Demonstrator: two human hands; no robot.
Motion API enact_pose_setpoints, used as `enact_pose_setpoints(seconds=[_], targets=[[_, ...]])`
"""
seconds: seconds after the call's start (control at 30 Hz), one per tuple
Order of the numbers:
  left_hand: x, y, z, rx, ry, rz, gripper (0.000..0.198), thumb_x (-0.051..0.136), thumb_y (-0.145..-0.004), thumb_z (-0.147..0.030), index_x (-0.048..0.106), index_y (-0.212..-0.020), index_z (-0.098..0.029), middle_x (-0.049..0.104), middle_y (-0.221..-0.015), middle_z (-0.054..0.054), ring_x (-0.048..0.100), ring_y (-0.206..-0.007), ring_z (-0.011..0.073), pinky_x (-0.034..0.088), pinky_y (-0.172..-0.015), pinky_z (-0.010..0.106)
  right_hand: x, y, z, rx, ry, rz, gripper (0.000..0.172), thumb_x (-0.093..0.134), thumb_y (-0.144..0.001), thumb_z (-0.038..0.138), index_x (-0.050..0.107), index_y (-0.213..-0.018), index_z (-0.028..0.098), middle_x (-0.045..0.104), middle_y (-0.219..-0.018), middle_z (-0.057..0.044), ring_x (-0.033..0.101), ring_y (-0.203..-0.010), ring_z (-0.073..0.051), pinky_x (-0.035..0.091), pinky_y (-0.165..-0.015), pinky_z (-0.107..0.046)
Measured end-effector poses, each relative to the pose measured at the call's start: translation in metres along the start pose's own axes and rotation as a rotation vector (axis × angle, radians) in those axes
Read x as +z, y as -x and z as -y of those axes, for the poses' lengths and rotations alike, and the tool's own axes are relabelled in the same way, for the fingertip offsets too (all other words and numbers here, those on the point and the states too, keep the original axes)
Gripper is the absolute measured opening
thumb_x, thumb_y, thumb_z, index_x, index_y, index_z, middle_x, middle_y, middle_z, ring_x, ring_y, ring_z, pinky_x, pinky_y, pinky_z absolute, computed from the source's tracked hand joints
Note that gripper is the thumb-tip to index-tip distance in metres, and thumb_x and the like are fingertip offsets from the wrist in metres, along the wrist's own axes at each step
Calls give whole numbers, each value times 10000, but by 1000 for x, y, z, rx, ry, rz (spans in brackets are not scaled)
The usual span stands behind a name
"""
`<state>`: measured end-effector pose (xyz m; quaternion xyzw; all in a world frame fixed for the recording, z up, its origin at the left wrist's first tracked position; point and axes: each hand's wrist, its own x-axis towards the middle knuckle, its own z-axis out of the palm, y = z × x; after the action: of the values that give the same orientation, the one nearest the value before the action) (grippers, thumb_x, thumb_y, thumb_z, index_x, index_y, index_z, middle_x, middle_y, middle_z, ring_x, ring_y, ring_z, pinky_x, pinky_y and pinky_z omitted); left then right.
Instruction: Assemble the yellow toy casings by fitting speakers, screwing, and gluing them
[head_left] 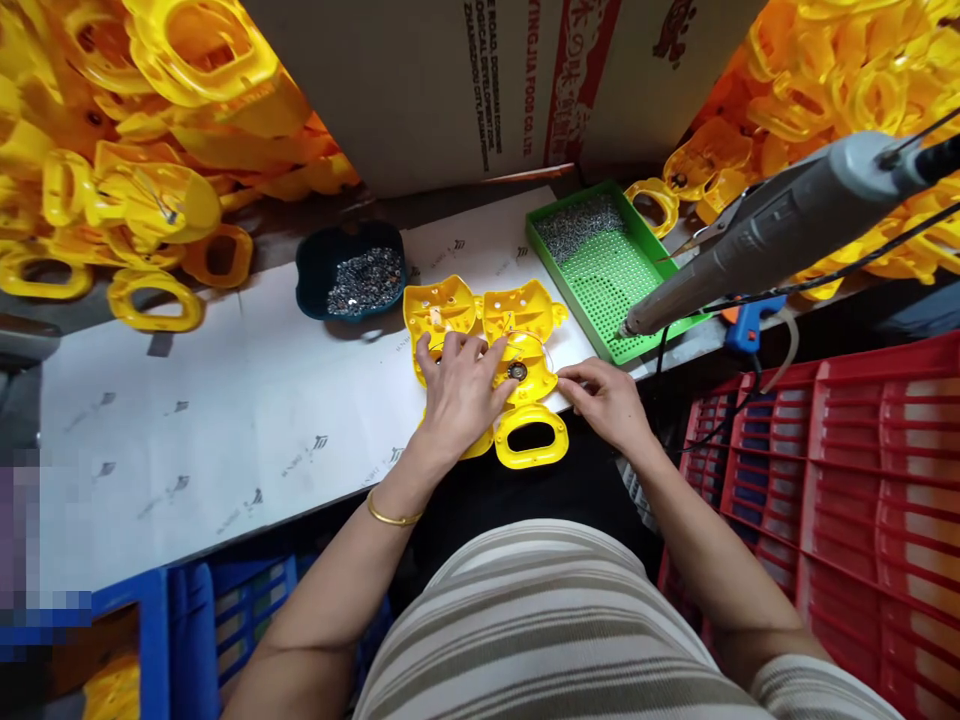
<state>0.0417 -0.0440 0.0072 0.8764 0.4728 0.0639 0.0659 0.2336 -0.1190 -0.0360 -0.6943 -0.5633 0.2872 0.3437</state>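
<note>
Two yellow plastic housings lie side by side with their hollow insides up. My left hand [461,385] rests over them, its fingers spread, covering much of the left housing [442,302]. Its thumb and index finger reach onto the right housing [534,378], beside a small round dark part [517,371]. A thin wire curves across that housing. At its right edge, my right hand [609,400] has thumb and index finger pinched together; what lies between the fingertips is too small to make out. A yellow oval ring piece [532,463] sits at the near end.
A dark bowl [306,280] of small metal parts and a green tray [616,350] of screws stand behind. A grey power screwdriver [757,235] hangs at right. Yellow parts [150,200] heap at both sides. Red crate [810,480] right, blue crate [184,640] left.
</note>
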Motion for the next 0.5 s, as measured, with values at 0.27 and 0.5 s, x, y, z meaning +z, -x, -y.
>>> enact_pose_setpoints(seconds=[0.27,0.5], targets=[[3,-4,-4,10,40,-2,460,625,-854,-365,598,-1299,-250,656,-1099,109,486,-1128,347,207,-1059,617,-9,4,-4,-14,20,74,406,547,-844,248,616,-1237,173,679,-899,-43,558,-589,-106,470,-589,-256],[2,1,4,17,34,14,456,632,-858,-362,599,-1299,-253,660,-1101,107,497,-1124,340,196,-1074,612,-9,-13,4,97,-183,383,310,619,-786,307,676,-1055,166,613,-667,31,513,-516,-90,405,-507,-220]])
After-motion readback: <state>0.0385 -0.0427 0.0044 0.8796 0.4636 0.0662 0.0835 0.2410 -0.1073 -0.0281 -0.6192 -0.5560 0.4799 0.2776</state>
